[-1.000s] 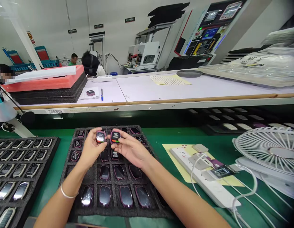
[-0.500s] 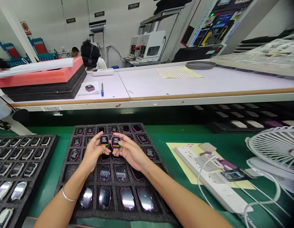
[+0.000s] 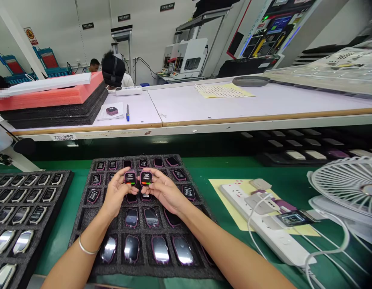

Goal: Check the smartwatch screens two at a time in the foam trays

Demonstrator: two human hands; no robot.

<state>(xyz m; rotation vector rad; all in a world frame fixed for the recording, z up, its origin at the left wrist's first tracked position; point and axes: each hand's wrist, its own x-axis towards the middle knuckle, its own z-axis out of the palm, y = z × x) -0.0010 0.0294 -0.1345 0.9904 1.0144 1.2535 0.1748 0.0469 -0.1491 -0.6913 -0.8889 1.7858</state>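
Observation:
Between the thumb and fingers of my left hand [image 3: 116,193] is a smartwatch body [image 3: 130,178], purple-edged with a lit screen showing text and a green bar. My right hand [image 3: 163,188] grips a second smartwatch body [image 3: 146,178] the same way, its screen showing text and an orange and green bar. The two are held side by side, a small gap apart, screens facing me. Below them lies a black foam tray [image 3: 86,218] whose compartments hold several more purple watch bodies, some with lit text, others dark or shiny. My forearms hide part of the tray.
Another foam tray [image 3: 58,206] with pale-framed watches lies at left. To the right are a white power strip [image 3: 271,226] with cables on yellow paper and a white fan [image 3: 348,188]. A raised shelf [image 3: 180,106] crosses behind, with stacked foam [image 3: 53,108] on it. A co-worker [image 3: 115,72] sits beyond.
The view has shifted slightly. Both hands keep hold of the two watch bodies in nearly the same place; the right watch's thumb has slid lower, uncovering more of its screen.

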